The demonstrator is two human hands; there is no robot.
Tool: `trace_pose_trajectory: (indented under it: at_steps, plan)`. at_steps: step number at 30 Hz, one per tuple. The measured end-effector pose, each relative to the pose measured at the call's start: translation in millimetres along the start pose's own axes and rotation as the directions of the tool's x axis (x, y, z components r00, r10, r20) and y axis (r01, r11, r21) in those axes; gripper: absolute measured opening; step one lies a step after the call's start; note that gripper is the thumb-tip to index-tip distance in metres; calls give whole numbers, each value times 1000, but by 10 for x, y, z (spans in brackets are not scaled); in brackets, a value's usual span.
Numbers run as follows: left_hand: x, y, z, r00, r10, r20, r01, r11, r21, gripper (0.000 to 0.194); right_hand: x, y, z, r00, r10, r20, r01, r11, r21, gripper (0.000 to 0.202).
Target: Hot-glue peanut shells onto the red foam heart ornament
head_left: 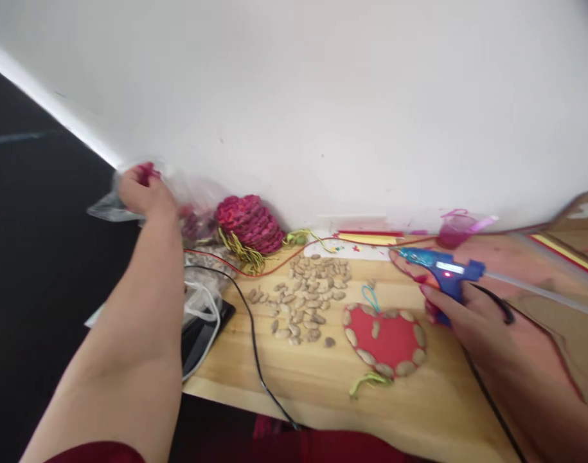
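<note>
My right hand (450, 302) is wrapped round a blue glue gun (438, 267), its nozzle pointing left and a clear glue stick out of its back. My left hand (142, 186) reaches to the far left, fingers closed at a clear plastic bag (113, 206); what they pinch is hard to make out. Between the hands lies a red heart (390, 341) edged with shells or seeds, with a blue loop (369, 297) at its top and a green tassel (369, 381) below. Several loose shells or seeds (306, 299) are spread left of the heart.
A magenta woven piece (250, 224) leans by the white wall. Black cable (250, 321) and a red cord cross the wooden table (332, 392). A black device (202, 341) with white cable lies left. Behind are a decorated strip (346, 249) and pink cup (452, 231); cardboard (563, 334) is right.
</note>
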State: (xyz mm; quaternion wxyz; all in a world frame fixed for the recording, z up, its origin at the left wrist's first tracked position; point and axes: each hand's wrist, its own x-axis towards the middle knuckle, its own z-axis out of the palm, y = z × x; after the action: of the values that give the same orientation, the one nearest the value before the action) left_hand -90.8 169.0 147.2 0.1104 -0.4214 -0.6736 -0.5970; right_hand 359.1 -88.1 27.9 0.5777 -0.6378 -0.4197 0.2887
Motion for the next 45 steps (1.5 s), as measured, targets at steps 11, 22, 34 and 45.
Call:
trace_pose_trajectory:
  at_steps: [11,22,34,45]
  plan:
    - [-2087,517,-662,331,622,710,-359,779,-515,28,28,190,-89,991,45,127,-76,965,250,18]
    - [-2652,-138,-1905,-230,343,911,-425,807,-411,20,111,203,-126,996,-80,-49,92,931,354,16]
    - [-3090,23,-1469,9,618,786,-267,759,-594,11,175,194,-186,1000,3,9,-6,935,353,21]
    - [-3000,-217,-1521,176,556,813,-306,816,-491,10,175,250,-193,995,26,95,-62,917,393,16]
